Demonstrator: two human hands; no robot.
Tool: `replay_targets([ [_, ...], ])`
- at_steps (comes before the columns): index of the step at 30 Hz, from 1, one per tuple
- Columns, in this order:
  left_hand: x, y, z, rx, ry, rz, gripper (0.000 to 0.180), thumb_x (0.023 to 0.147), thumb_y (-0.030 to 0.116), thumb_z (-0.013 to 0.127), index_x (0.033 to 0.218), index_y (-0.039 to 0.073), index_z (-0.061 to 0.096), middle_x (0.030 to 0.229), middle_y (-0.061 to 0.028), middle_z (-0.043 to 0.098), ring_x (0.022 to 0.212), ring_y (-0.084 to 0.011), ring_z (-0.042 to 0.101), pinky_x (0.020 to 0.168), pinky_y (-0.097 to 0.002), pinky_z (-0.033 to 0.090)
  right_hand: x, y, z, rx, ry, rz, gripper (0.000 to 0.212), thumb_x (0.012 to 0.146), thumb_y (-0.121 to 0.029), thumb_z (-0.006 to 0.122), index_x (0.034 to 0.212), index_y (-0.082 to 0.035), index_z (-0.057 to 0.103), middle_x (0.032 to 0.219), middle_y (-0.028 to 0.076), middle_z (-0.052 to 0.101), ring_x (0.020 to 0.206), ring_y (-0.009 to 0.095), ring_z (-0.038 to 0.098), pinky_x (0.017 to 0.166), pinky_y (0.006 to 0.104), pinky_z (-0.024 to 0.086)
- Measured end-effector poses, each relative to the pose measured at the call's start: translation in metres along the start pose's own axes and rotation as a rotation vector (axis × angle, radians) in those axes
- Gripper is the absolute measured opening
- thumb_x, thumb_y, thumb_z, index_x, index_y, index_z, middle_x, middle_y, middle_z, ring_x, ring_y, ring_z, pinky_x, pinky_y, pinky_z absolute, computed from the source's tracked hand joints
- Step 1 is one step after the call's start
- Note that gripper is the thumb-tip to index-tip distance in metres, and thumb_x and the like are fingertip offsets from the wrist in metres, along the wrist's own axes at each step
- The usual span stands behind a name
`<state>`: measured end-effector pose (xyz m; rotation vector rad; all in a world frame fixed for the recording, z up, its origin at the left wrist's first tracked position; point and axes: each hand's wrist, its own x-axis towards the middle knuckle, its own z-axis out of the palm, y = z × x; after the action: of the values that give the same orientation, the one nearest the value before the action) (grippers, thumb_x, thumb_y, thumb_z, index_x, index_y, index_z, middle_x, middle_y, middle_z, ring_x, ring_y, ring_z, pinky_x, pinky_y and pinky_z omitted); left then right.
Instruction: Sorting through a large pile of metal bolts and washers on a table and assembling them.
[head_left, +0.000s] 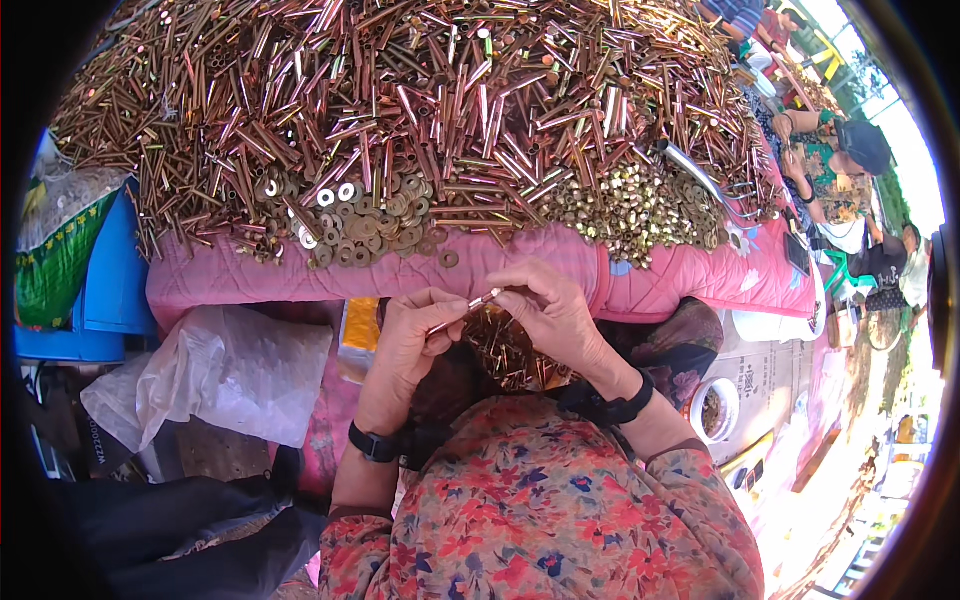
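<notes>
My left hand is closed around a slim coppery metal tube, held slantwise just off the near edge of the pink quilted cover. Thumb and fingers of my right hand pinch the tube's upper right end, where a small pale piece shows; I cannot tell exactly what it is. Beyond my hands spreads a big heap of similar tubes. Flat round washers lie at its near edge, ahead of my left hand. Small shiny brass-coloured nuts are piled ahead of my right hand.
Below my hands, more tubes lie between my knees. Left are a clear plastic bag and a blue bin. A curved silvery metal piece rests beside the nuts. Other people sit at the far right.
</notes>
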<state>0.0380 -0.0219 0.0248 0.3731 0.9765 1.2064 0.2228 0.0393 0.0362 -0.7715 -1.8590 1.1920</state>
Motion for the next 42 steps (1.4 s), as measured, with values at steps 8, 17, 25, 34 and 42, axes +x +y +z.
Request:
replay_targets([
  [8, -0.004, 0.0, 0.002, 0.165, -0.026, 0.127, 0.01, 0.074, 0.008, 0.072, 0.077, 0.001, 0.065, 0.06, -0.0036, 0.058, 0.043, -0.0027, 0.042, 0.039, -0.0161, 0.024, 0.002, -0.009, -0.007, -0.067, -0.16, 0.363, 0.015, 0.089, -0.016, 0.059, 0.087, -0.001, 0.059, 0.07, 0.005, 0.057, 0.064, 0.011, 0.054, 0.058, 0.0256, 0.044],
  [17, -0.003, -0.005, -0.003, 0.106, -0.072, 0.128, 0.01, 0.075, 0.006, 0.071, 0.079, 0.0, 0.066, 0.06, -0.0034, 0.059, 0.044, -0.0025, 0.043, 0.039, -0.0157, 0.024, 0.001, -0.016, -0.003, -0.108, -0.156, 0.214, 0.023, 0.09, -0.023, 0.058, 0.084, -0.001, 0.059, 0.067, 0.01, 0.057, 0.063, 0.017, 0.058, 0.057, 0.0309, 0.045],
  [25, 0.001, -0.007, -0.005, 0.097, -0.071, 0.104, 0.009, 0.075, 0.005, 0.071, 0.08, 0.0, 0.066, 0.06, -0.0039, 0.058, 0.044, -0.0029, 0.043, 0.039, -0.0159, 0.024, -0.004, -0.006, -0.004, -0.154, -0.067, 0.081, 0.022, 0.088, -0.023, 0.059, 0.087, -0.001, 0.059, 0.068, 0.014, 0.057, 0.063, 0.026, 0.058, 0.056, 0.0345, 0.044],
  [34, 0.002, -0.008, -0.004, 0.1, -0.094, 0.076, 0.009, 0.075, 0.006, 0.071, 0.079, 0.0, 0.066, 0.06, -0.0039, 0.058, 0.044, -0.0032, 0.043, 0.039, -0.016, 0.024, -0.006, 0.001, -0.008, -0.326, -0.165, 0.123, 0.021, 0.085, -0.023, 0.063, 0.087, -0.003, 0.057, 0.071, 0.014, 0.056, 0.062, 0.03, 0.054, 0.054, 0.0357, 0.043],
  [42, 0.003, -0.009, -0.006, 0.08, -0.079, 0.063, 0.009, 0.075, 0.005, 0.071, 0.079, 0.0, 0.066, 0.06, -0.0039, 0.058, 0.046, -0.0034, 0.046, 0.039, -0.0156, 0.024, 0.001, -0.005, 0.0, -0.271, -0.042, -0.161, 0.024, 0.085, -0.027, 0.062, 0.079, -0.004, 0.059, 0.062, 0.011, 0.054, 0.056, 0.031, 0.051, 0.051, 0.0355, 0.042],
])
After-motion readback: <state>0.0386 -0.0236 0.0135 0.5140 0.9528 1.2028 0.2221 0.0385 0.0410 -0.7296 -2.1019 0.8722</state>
